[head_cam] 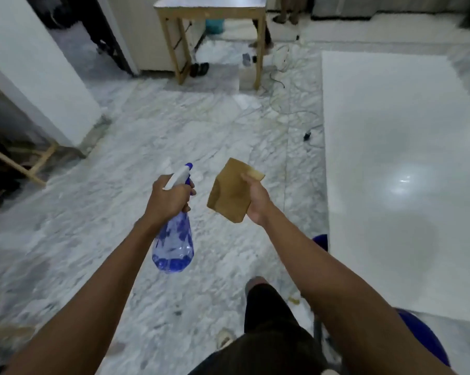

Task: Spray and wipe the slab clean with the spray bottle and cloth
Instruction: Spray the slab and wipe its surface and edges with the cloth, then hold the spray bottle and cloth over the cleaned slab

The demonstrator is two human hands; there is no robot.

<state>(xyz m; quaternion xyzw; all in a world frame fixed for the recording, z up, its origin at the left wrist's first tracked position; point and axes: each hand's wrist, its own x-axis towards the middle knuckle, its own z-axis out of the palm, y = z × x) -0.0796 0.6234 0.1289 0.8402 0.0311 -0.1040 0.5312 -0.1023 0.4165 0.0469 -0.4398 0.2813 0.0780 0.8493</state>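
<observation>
My left hand [168, 200] grips the neck of a clear blue spray bottle [174, 244], whose white and blue nozzle points away from me over the marble floor. My right hand [256, 201] pinches a folded tan cloth [232, 194], held up in the air beside the bottle. The white glossy slab [398, 163] lies flat to the right of both hands, with a bright light reflection on it. Neither hand is over the slab.
A wooden table [212, 12] stands at the back, with sandals and tangled cables [285, 85] on the marble floor near it. A white panel [36, 66] and wooden frame are at the left. My dark-trousered leg [266, 307] and blue stool parts [423, 339] are below.
</observation>
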